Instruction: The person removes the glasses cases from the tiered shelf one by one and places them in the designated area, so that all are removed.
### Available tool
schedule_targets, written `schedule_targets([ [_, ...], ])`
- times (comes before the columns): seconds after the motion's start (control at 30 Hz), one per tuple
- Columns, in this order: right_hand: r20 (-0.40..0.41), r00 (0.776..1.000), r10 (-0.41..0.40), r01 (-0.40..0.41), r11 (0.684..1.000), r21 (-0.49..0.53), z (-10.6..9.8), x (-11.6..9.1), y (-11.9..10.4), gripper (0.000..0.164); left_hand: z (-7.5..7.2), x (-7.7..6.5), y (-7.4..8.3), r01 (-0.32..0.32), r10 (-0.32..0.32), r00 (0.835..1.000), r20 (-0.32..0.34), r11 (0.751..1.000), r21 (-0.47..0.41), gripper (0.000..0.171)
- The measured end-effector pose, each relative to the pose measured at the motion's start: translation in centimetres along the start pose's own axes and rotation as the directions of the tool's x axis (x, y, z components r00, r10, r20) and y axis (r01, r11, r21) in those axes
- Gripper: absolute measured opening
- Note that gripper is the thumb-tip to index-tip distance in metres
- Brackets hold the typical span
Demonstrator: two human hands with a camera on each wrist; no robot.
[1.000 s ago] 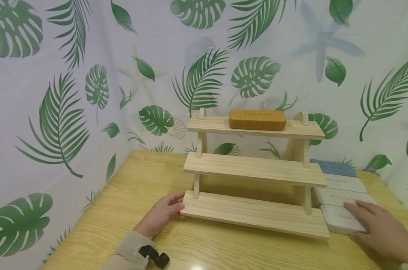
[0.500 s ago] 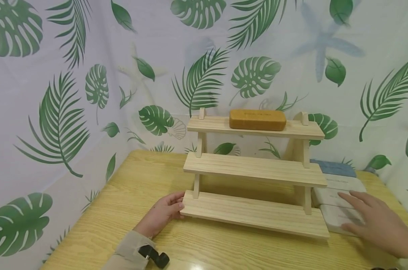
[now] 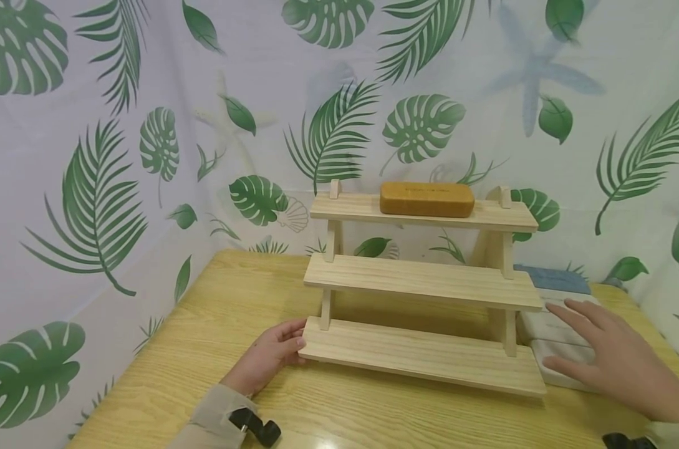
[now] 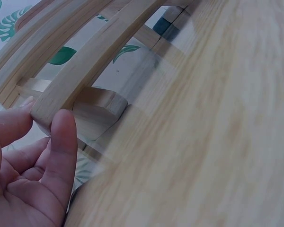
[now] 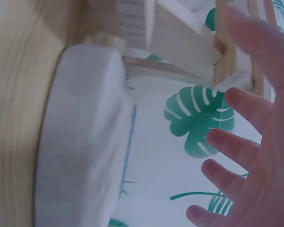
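A three-tier wooden display shelf (image 3: 423, 280) stands on the table. My left hand (image 3: 263, 355) pinches the left end of its lowest board (image 4: 80, 75), thumb on one side and a finger on the other. An orange-brown glasses case (image 3: 427, 199) lies on the top tier. My right hand (image 3: 625, 355), fingers spread and holding nothing, hovers over the light-grey cases (image 3: 563, 355) beside the shelf's right end. From the right wrist, one pale case (image 5: 80, 137) shows close by, apart from the fingers (image 5: 232, 146).
A blue case (image 3: 552, 279) lies behind the grey ones, near the table's back edge. A white leaf-printed cloth (image 3: 260, 125) hangs behind and to the left. Wooden table surface (image 3: 148, 386) runs along the left and in front of the shelf.
My right hand has lifted off the grey cases and moved left toward the shelf's right end. The left hand keeps its hold, and the shelf has not moved.
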State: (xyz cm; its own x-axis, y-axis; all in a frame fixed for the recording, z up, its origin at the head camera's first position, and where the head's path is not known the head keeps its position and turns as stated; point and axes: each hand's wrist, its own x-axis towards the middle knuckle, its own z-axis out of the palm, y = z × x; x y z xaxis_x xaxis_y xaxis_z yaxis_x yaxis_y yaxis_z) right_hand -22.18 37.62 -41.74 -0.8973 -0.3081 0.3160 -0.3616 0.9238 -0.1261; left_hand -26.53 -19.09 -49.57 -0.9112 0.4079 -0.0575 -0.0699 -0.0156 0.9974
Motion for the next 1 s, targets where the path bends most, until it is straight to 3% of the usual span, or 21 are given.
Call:
schedule_targets([
  [0.13,-0.046,0.998,-0.035,0.036,0.999,0.016,-0.6,0.7,-0.9,0.098,-0.1,0.0,0.0,-0.002,0.002,1.0,-0.006,1.0,0.002,0.06],
  [0.3,-0.038,0.999,-0.022,0.024,0.998,0.055,-1.4,1.4,-1.8,0.097,-0.1,0.0,-0.2,-0.003,0.002,1.0,-0.003,1.0,-0.004,0.06],
  [0.43,-0.066,0.996,-0.063,0.068,0.995,0.074,-2.2,2.1,-2.5,0.098,-0.1,0.2,-0.3,-0.004,0.004,1.0,-0.007,1.0,-0.005,0.059],
  [0.57,-0.116,0.987,-0.11,0.119,0.991,0.068,-3.0,3.1,-3.2,0.099,-0.1,0.3,-0.3,-0.01,0.01,1.0,-0.007,1.0,-0.001,0.058],
  [0.77,-0.12,0.986,-0.114,0.124,0.989,0.077,-4.1,4.4,-4.3,0.095,-0.2,0.2,-0.4,-0.014,0.014,1.0,0.011,1.0,-0.01,0.059],
  [1.0,-0.166,0.967,-0.192,0.199,0.98,0.026,-5.1,6.1,-5.3,0.094,-0.1,0.2,-0.5,-0.011,0.012,1.0,0.013,1.0,-0.021,0.059],
])
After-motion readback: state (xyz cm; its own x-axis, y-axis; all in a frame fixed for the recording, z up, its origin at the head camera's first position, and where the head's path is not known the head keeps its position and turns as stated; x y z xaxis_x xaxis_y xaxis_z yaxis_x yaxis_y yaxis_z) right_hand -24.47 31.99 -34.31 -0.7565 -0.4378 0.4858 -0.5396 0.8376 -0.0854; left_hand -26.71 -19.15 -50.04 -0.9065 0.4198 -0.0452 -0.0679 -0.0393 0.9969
